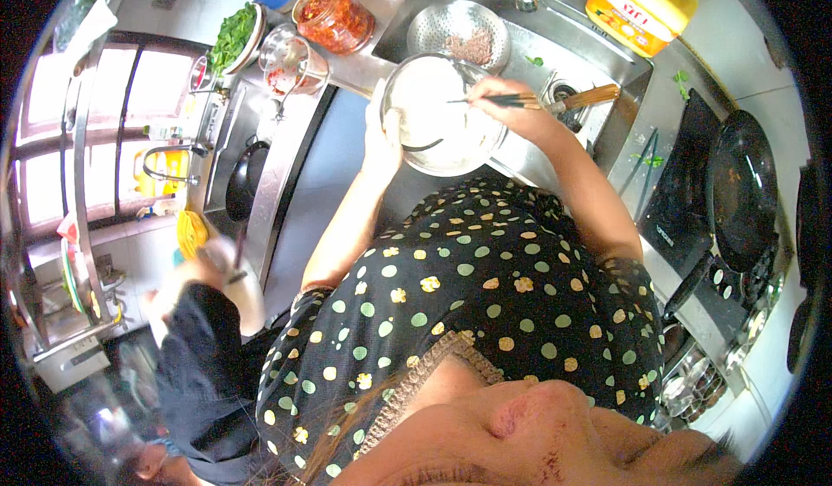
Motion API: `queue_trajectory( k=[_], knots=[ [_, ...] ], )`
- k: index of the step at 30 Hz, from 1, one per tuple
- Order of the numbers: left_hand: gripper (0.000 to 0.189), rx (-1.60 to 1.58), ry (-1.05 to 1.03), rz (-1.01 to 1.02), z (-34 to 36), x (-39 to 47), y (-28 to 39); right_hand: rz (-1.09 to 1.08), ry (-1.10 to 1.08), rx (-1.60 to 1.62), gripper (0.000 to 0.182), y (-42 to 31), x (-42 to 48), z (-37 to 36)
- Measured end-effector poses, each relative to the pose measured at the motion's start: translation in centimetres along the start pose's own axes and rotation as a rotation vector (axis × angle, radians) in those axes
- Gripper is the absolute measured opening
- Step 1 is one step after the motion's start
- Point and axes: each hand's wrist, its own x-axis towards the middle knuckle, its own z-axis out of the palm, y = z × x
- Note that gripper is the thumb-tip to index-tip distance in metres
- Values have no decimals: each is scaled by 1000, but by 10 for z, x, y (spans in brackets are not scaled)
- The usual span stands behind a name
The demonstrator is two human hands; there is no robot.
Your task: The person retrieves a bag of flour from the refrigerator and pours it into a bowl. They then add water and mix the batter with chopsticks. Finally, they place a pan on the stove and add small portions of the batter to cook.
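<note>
My left hand (389, 138) grips the left rim of a round metal bowl (442, 161). The bowl is at the front edge of the sink, and glare hides much of what is inside. My right hand (510, 106) holds chopsticks (520, 100) at the bowl's right side, their dark tips over the bowl. Just behind the bowl, a perforated metal colander (426, 28) in the sink holds a brownish, crumbly food (471, 47). A wooden-handled brush or bundle of sticks (588, 97) lies by the drain, beyond my right hand.
Left of the sink stand a jar of red chili mixture (335, 21), a plastic cup (302, 70) and leafy greens (234, 38). A yellow container (640, 8) is at the back right. A black wok (742, 190) sits on the right. A co-worker's dark sleeve (201, 336) is at left.
</note>
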Motion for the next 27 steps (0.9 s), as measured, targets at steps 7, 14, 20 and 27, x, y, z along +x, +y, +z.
queue_trajectory(
  k=[7, 14, 20, 27],
  knots=[
    [47, -192, -60, -90, -7, 6, 7, 14, 110, 132, 7, 8, 8, -3],
    [46, -17, -71, -51, -6, 1, -5, -17, 68, 58, 12, -4, 17, -3],
    [48, 9, -81, -27, -6, 2, -4, -37, -82, 66, 11, -8, 24, -6],
    [57, 155, -90, 108, -14, 2, 13, -21, -27, 71, 9, -3, 19, -29]
  ],
)
